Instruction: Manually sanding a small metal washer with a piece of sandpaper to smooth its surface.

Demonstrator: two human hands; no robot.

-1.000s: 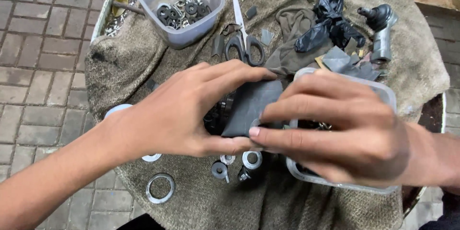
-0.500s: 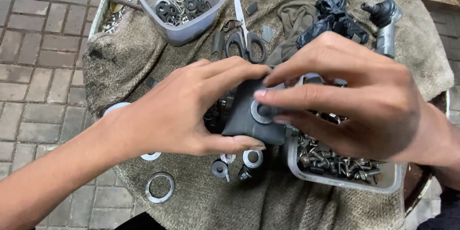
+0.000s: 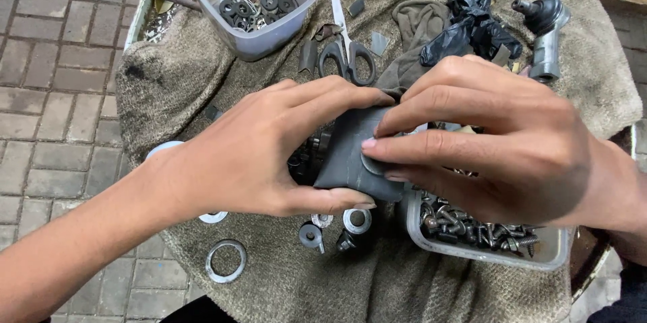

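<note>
My left hand (image 3: 263, 151) grips a dark grey rubber piece (image 3: 350, 154) between thumb and fingers, over the middle of a cloth-covered round table (image 3: 202, 87). My right hand (image 3: 492, 141) comes in from the right and presses a round metal washer (image 3: 373, 163) flat onto the rubber with its fingertips. The washer is mostly hidden under the fingers. Below the rubber lie loose washers (image 3: 356, 220) and a small bolt (image 3: 311, 235) on the cloth.
A clear tub of dark washers (image 3: 253, 3) stands at the back left, scissors (image 3: 347, 53) behind the hands. A clear tub of screws (image 3: 485, 232) sits under my right hand. Black plastic (image 3: 472, 23), a metal joint part (image 3: 546, 40), a large ring (image 3: 226, 261).
My right hand has slid left and flattened over the washer on the rubber piece, hiding most of it. The left hand keeps its grip in the same place.
</note>
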